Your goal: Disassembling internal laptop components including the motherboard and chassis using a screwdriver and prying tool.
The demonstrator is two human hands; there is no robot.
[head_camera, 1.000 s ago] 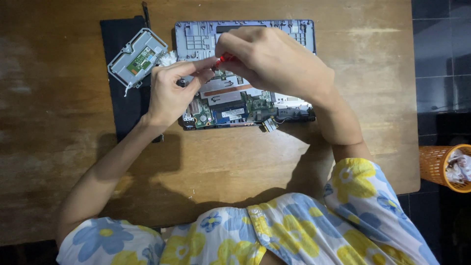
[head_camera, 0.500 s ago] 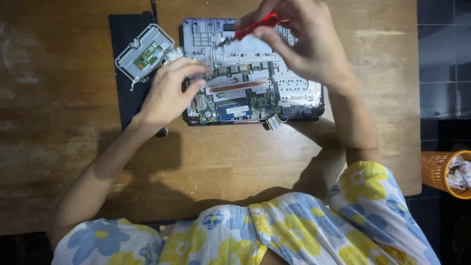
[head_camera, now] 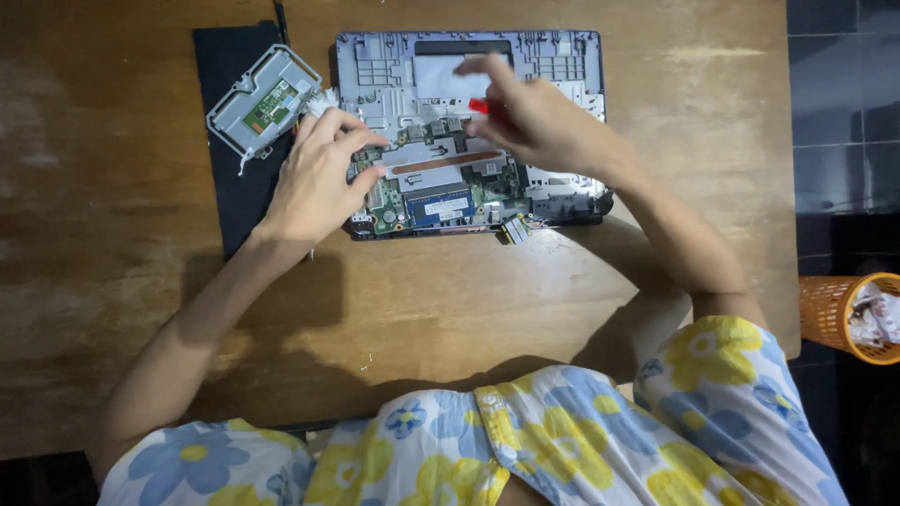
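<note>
Left hand (head_camera: 319, 183) rests flat, fingers spread, on the opened laptop's (head_camera: 469, 131) left edge, gripping nothing. Right hand (head_camera: 534, 122) above its middle pinches a red tool (head_camera: 480, 106). Metal bracket (head_camera: 265, 101) lies just left of the laptop.

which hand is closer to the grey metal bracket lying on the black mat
Left. The left hand rests on the opened laptop's left edge, just right of the bracket. The right hand is over the laptop's middle, farther away.
</note>
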